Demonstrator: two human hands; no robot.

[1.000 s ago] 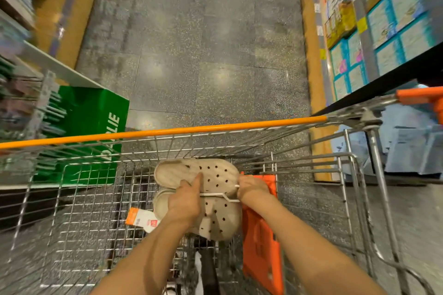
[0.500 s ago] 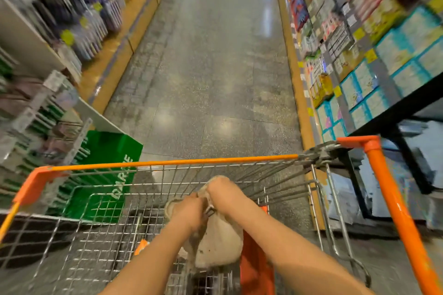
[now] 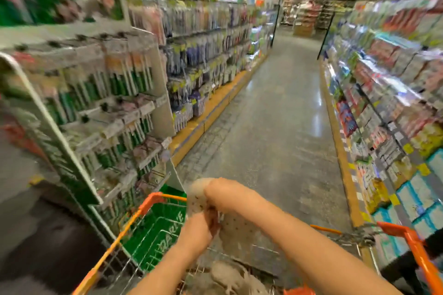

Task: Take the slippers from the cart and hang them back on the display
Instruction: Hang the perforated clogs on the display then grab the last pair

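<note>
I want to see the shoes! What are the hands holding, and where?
Both hands hold the beige perforated slippers above the cart: left hand low, right hand near the top. Blur hides the exact grip.

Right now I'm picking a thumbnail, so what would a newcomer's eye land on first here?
Low in the middle, both hands, left and right, hold beige slippers above the orange-rimmed cart. Beyond them a shiny aisle floor runs away between packed shelves. A green display stands just left of the cart.

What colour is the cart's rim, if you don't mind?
Orange, on the cart's rim, clearest in the head view.
</note>
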